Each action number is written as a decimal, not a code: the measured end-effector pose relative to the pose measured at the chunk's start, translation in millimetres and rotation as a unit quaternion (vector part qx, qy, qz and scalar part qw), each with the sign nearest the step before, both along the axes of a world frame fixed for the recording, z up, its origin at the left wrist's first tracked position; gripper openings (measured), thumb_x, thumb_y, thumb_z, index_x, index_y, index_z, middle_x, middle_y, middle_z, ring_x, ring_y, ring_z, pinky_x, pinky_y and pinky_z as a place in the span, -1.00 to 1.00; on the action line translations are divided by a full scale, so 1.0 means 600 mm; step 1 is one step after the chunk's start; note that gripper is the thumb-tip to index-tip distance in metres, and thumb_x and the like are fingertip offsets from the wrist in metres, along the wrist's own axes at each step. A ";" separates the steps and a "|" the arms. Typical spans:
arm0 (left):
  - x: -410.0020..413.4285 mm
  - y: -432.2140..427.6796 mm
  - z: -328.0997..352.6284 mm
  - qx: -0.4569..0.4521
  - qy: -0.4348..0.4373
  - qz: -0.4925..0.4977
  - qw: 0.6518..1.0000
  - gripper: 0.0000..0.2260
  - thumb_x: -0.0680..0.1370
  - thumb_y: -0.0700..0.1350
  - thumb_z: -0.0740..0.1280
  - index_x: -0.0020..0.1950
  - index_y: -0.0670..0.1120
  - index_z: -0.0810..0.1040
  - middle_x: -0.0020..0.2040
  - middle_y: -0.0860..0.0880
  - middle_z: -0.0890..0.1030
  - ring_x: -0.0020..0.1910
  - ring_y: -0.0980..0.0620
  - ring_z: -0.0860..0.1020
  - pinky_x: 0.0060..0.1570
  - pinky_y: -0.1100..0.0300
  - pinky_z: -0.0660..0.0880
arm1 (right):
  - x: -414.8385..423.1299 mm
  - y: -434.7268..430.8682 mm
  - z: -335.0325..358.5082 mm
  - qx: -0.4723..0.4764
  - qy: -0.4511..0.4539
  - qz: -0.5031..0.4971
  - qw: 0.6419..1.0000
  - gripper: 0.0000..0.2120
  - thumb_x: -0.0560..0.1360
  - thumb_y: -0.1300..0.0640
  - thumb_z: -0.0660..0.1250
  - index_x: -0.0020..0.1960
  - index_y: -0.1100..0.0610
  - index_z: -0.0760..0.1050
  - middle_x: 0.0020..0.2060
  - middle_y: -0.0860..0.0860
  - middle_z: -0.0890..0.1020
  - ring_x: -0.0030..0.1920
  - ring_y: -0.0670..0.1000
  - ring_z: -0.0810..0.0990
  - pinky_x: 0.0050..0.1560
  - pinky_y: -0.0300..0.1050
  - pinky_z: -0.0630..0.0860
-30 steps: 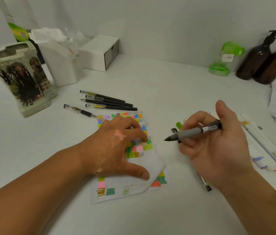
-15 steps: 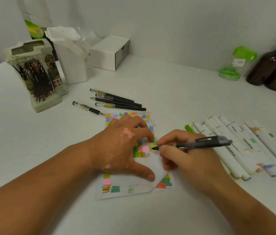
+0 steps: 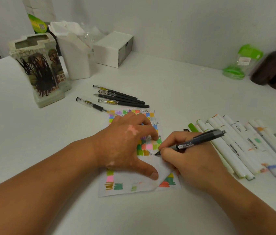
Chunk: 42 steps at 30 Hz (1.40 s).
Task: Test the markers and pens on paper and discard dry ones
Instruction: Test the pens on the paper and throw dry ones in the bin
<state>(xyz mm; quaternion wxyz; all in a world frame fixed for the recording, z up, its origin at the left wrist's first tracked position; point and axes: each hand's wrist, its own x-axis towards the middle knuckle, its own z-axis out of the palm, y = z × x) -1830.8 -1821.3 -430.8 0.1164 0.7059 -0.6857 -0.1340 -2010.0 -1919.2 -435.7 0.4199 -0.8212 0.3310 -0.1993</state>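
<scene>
The white bench (image 3: pixel 32 150) carries the paper (image 3: pixel 134 189), a sheet patched with colour swatches and black scribbles, its near right corner curled up. Right of the paper lies a row of white markers (image 3: pixel 235 150), side by side. The left hand (image 3: pixel 127 146) lies spread on the paper, fingers and thumb pressing it flat. The right hand (image 3: pixel 190 163), at the paper's right edge, pinches a grey pen (image 3: pixel 200 138) whose tip touches the sheet beside a scribble. Behind the paper lie thin black pens (image 3: pixel 122 99).
</scene>
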 end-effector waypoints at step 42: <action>0.007 0.000 -0.007 -0.034 0.018 -0.020 0.999 -0.24 0.23 0.57 0.34 0.33 0.26 0.45 0.29 0.31 0.34 0.33 0.24 0.28 0.37 0.16 0.32 | -0.088 -0.078 0.082 0.455 -0.450 0.043 0.767 -0.27 0.29 -0.58 0.20 -0.19 0.13 0.47 -0.36 0.01 0.28 -0.35 0.05 0.26 -0.26 -0.08 0.37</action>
